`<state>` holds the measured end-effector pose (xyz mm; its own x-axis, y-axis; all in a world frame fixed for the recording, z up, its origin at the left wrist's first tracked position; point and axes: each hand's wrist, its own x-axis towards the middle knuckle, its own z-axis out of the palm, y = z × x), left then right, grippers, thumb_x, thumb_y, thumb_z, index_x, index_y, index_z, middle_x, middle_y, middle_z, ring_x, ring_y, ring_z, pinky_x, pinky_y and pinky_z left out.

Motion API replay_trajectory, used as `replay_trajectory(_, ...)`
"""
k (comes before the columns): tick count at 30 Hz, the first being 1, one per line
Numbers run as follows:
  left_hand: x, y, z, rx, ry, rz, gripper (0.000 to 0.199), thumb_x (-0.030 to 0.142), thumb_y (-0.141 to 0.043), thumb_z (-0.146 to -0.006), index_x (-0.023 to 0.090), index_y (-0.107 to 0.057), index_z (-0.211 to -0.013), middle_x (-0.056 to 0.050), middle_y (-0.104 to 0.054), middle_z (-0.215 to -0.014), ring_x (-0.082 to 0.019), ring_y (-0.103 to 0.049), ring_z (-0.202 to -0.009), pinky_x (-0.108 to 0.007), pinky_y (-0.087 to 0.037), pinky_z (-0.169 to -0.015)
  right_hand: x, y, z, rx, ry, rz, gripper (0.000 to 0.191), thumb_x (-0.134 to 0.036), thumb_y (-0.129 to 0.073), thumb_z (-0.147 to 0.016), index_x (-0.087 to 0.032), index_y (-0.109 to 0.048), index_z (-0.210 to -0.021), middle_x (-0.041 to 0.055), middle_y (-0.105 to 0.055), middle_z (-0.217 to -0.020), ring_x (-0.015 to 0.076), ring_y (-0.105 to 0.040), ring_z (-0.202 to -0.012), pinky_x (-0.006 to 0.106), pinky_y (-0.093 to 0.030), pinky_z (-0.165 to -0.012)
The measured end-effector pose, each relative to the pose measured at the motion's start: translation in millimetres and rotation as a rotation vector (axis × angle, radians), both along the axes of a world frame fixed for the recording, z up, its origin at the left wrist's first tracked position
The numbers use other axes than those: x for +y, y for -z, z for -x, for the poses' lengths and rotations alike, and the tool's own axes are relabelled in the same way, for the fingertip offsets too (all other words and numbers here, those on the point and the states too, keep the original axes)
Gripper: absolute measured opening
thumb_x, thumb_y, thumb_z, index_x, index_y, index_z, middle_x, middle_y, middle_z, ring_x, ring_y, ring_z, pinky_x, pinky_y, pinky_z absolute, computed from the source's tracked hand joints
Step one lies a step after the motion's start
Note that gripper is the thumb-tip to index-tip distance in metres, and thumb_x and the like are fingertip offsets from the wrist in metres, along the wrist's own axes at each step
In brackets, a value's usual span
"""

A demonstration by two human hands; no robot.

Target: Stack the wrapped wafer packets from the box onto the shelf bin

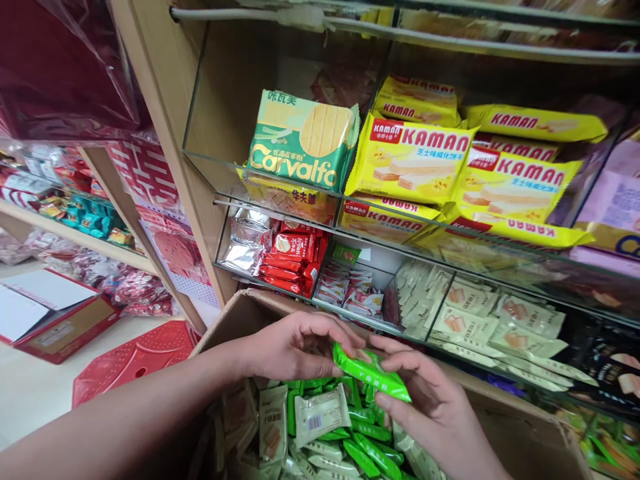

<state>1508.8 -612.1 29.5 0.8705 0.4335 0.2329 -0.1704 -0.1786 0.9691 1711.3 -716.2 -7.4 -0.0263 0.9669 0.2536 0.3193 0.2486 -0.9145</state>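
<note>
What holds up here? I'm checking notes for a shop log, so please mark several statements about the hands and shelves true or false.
1. The left hand and right hand both touch one green packet. True.
2. The Carvalfo pack lies inside the cardboard box. False: the Carvalfo pack is on a shelf.
3. Pale packets lie in the cardboard box. True.
4. The KAMAN packs are mainly blue. False: the KAMAN packs are mainly yellow.
</note>
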Motion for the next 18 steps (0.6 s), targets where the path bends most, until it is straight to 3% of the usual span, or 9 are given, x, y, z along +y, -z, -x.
replay_trajectory(4, -3, -4.0, 0, -0.083, 0.082, 0.117, 0.029, 0.004, -0.058, -0.072, 0.017, -0.058, -0.098, -0.013, -0.036, -0.129, -0.025, -0.042, -0.118, -0.038, -0.039, -0.092, -3, -1.8, -1, -0.338, 0.027, -0.323, 0.028, -0.009, -0.056, -0.073, -0.027, -0.049, -0.094, 0.007, -0.051, -0.117, 0.018, -0.053, -0.107, 0.025, -0.048, -0.082)
replay_trajectory(7, -4, 0.7, -2, -0.09, 0.001, 0.188, 0.031, 0.006, -0.058, -0.074, 0.019, -0.056, -0.102, -0.01, -0.036, -0.127, -0.022, -0.045, -0.114, -0.035, -0.04, -0.09, -4, -1.7, -1, -0.525, 0.012, -0.436, 0.031, -0.006, -0.054, -0.071, -0.025, -0.048, -0.096, 0.0077, -0.048, -0.119, 0.0172, -0.051, -0.109, 0.023, -0.045, -0.085)
replay_trajectory(9, -5, 5.2, -4, -0.084, -0.06, 0.169, 0.029, 0.006, -0.056, -0.075, 0.018, -0.054, -0.101, -0.009, -0.043, -0.12, -0.018, -0.049, -0.108, -0.032, -0.041, -0.087, -3, -0.4, 0, -0.507, -0.026, -0.369, 0.033, -0.014, -0.06, -0.071, -0.025, -0.048, -0.099, 0.0087, -0.042, -0.126, 0.0197, -0.047, -0.113, 0.026, -0.044, -0.088)
replay_trajectory(12, -5, 9.7, -6, -0.02, -0.095, 0.142, 0.028, 0.006, -0.057, -0.075, 0.015, -0.052, -0.101, -0.007, -0.053, -0.104, -0.015, -0.054, -0.097, -0.03, -0.043, -0.083, -3, 3.5, 5, -0.326, -0.075, -0.146, 0.037, -0.026, -0.063, -0.072, -0.027, -0.047, -0.106, 0.0089, -0.036, -0.133, 0.0223, -0.045, -0.116, 0.03, -0.046, -0.087)
replay_trajectory(15, -5, 8.9, -5, 0.086, -0.106, 0.074, 0.025, 0.011, -0.057, -0.075, 0.013, -0.05, -0.099, -0.006, -0.056, -0.092, -0.014, -0.057, -0.086, -0.029, -0.047, -0.076, -5, 4.1, 13, -0.075, -0.014, 0.13, 0.032, -0.028, -0.056, -0.078, -0.026, -0.047, -0.108, 0.0081, -0.055, -0.115, 0.0188, -0.055, -0.103, 0.028, -0.048, -0.081)
replay_trajectory(18, 0, 3.9, -1, 0.122, -0.239, -0.166, 0.026, 0.017, -0.054, -0.077, 0.012, -0.051, -0.102, -0.008, -0.057, -0.095, -0.015, -0.058, -0.084, -0.029, -0.048, -0.073, -4, -5.9, 11, 0.124, 0.102, 0.272, 0.036, -0.034, -0.061, -0.073, -0.023, -0.049, -0.105, 0.0068, -0.062, -0.101, 0.0181, -0.061, -0.087, 0.028, -0.05, -0.075)
